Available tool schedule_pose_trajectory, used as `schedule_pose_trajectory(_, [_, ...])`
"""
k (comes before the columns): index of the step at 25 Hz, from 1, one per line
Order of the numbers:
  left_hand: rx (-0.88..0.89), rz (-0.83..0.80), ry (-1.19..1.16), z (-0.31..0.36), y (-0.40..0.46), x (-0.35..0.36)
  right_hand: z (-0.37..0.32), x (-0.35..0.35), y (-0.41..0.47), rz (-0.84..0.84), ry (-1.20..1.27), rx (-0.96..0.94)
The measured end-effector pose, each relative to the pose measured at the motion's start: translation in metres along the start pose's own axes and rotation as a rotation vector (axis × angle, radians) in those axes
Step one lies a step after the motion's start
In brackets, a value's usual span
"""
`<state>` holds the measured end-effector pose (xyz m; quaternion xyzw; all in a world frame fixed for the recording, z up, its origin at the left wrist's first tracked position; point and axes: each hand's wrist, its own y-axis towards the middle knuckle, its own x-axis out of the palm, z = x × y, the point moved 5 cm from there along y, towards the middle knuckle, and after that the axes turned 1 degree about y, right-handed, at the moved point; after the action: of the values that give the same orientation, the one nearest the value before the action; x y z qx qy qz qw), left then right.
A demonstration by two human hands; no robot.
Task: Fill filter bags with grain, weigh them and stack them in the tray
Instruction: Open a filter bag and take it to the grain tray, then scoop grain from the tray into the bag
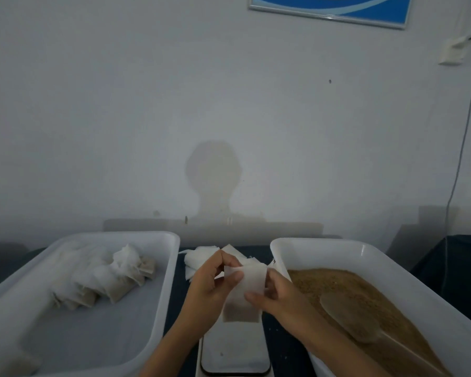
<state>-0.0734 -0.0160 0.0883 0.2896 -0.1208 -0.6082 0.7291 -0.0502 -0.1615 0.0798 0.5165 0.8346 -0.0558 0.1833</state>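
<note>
Head view: a white filter bag (244, 292) is held upright between both hands above the scale (235, 355). Its upper edge is pinched by the thumb and fingers of the left hand (211, 287), while its right side is gripped by the right hand (276, 295). A darker fill is seen through the bag's lower part — grain, by its colour. The scale is set on the dark counter (280, 341) between two white tubs; no reading can be made out on it. Behind the hands a loose pile of empty bags (199, 258) is laid. In the left tray (158, 289) filled bags (104, 278) are heaped. The right tub (386, 263) is filled with brown grain (324, 281) — a scoop (351, 318) is rested on it. No legible writing or brand is seen anywhere.
</note>
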Motion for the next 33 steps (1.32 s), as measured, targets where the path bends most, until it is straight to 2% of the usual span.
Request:
schedule_pose_trajectory(2, [-0.002,-0.004,0.009,-0.004,-0.004,-0.004,0.009,0.01,0.008,0.017,0.177,0.061])
schedule_pose_trajectory(4, [-0.014,0.016,0.043,-0.012,-0.007,-0.007,0.019,0.011,0.012,0.09,0.23,0.037])
schedule_pose_trajectory(7, [-0.066,0.079,0.104,-0.028,-0.012,-0.011,0.031,0.015,0.014,0.145,0.204,0.004])
schedule_pose_trajectory(13, [-0.111,0.083,0.166,-0.054,-0.018,0.001,0.057,0.021,0.019,0.17,0.051,-0.017])
schedule_pose_trajectory(17, [-0.189,0.112,0.172,-0.073,-0.019,0.006,0.075,0.026,0.027,0.238,-0.014,0.033])
schedule_pose_trajectory(20, [-0.277,0.071,0.201,-0.088,-0.022,0.011,0.083,0.032,0.03,0.282,-0.068,0.044])
schedule_pose_trajectory(23, [-0.358,0.027,0.128,-0.097,-0.022,0.01,0.082,0.031,0.032,0.329,-0.017,0.028])
schedule_pose_trajectory(27, [-0.42,0.064,0.054,-0.1,-0.02,0.0,0.08,0.027,0.035,0.382,0.099,0.013])
schedule_pose_trajectory(33, [-0.36,0.217,0.039,-0.093,-0.022,-0.019,0.071,0.022,0.038,0.449,0.16,-0.044])
